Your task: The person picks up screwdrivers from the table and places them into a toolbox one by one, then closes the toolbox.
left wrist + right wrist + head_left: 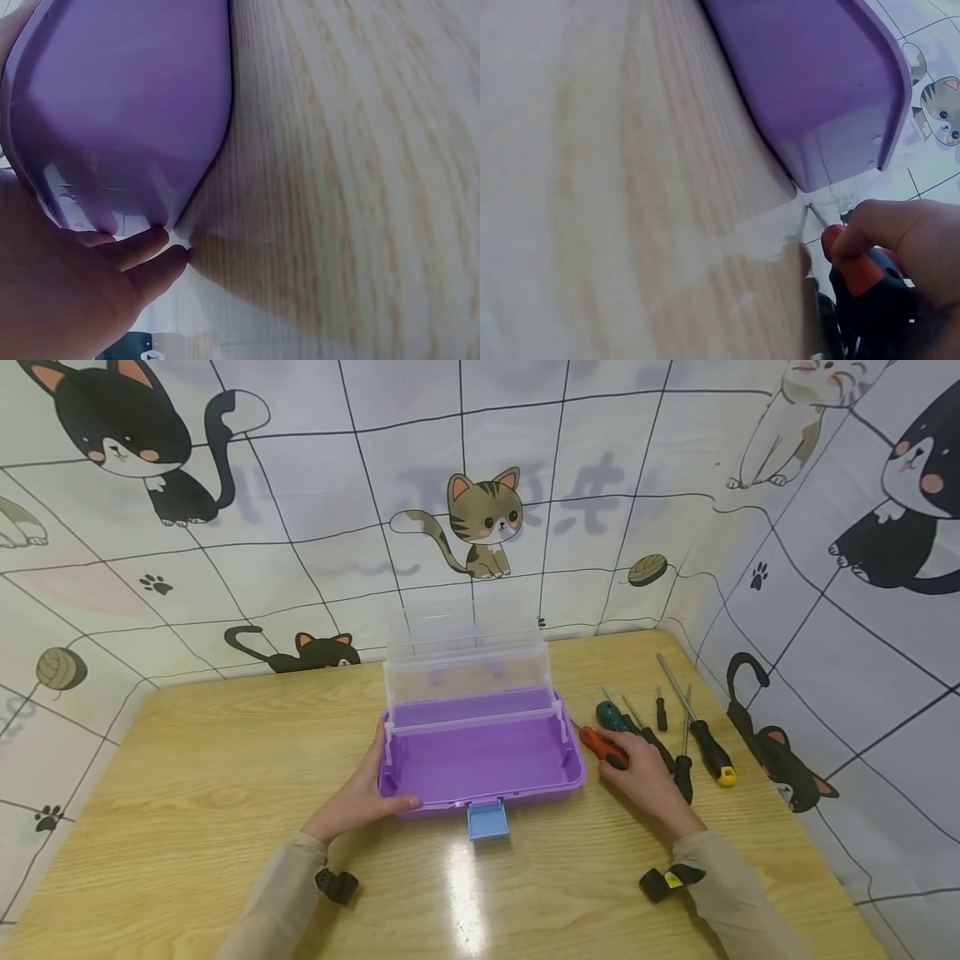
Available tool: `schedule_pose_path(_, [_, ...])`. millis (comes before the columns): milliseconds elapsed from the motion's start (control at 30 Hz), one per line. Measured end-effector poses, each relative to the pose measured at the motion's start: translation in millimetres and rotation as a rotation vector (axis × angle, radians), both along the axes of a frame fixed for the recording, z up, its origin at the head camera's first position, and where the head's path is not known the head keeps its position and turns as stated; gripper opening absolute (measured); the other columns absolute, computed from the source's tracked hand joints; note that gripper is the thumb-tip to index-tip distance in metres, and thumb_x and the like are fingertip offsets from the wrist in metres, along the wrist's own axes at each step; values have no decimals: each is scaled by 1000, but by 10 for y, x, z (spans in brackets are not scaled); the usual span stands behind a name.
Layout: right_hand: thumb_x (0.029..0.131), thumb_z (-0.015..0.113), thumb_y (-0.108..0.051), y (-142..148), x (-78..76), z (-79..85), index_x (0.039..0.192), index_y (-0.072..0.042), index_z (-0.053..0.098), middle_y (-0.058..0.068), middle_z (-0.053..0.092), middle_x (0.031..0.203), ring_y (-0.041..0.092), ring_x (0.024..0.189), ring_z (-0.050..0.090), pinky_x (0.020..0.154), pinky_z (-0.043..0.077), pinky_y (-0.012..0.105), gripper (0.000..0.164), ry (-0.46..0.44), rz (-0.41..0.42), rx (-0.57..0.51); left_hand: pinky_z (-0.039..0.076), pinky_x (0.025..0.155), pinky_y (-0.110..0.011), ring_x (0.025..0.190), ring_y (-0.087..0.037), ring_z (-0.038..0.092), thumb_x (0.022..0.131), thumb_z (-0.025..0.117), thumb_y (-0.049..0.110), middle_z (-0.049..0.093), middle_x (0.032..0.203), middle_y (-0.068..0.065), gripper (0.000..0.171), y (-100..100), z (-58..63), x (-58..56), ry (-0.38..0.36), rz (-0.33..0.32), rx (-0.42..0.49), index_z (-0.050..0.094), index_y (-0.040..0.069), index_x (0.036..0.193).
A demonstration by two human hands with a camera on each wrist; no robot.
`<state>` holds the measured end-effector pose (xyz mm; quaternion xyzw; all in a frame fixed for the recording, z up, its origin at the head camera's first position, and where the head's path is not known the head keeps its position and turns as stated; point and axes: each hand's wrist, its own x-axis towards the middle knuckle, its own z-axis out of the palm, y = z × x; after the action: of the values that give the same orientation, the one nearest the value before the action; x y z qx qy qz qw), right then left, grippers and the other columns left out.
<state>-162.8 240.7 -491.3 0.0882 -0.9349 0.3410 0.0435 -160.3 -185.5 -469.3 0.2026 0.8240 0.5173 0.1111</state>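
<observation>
A purple plastic toolbox (480, 760) sits on the table with its clear lid (468, 668) raised and its blue latch (488, 821) hanging down in front. My left hand (367, 793) holds the box at its left front corner, thumb at the front and fingers along the left side. To the right of the box, my right hand (641, 772) pinches a red and black screwdriver (600, 745) by its handle. In the right wrist view, the thin shaft of this screwdriver (853, 268) points toward the box's corner. The box's inside shows nothing in it.
Several other screwdrivers lie right of the box: a green-handled one (611, 717), a small black one (661, 712), and a long black and yellow one (712, 752). Cat-printed cloth walls (315, 560) stand behind and beside the wooden table (225, 760).
</observation>
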Motion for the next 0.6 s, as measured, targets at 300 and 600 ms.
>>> schedule_pose_path(300, [83, 62, 0, 60, -22, 44, 133, 0, 56, 27, 57, 122, 40, 106, 54, 87, 44, 54, 50, -31, -38, -70, 3, 110, -62, 144, -33, -10, 76, 84, 24, -17, 159, -8, 129, -9, -10, 2, -3, -5, 24, -20, 21, 152])
schedule_pose_path(600, [85, 59, -3, 102, 20, 61, 134, -4, 57, 26, 55, 127, 37, 100, 53, 82, 43, 45, 50, -59, -132, -164, 4, 110, -63, 144, -32, -9, 76, 84, 25, -17, 159, -5, 128, -13, -19, 2, -9, -8, 29, -20, 28, 151])
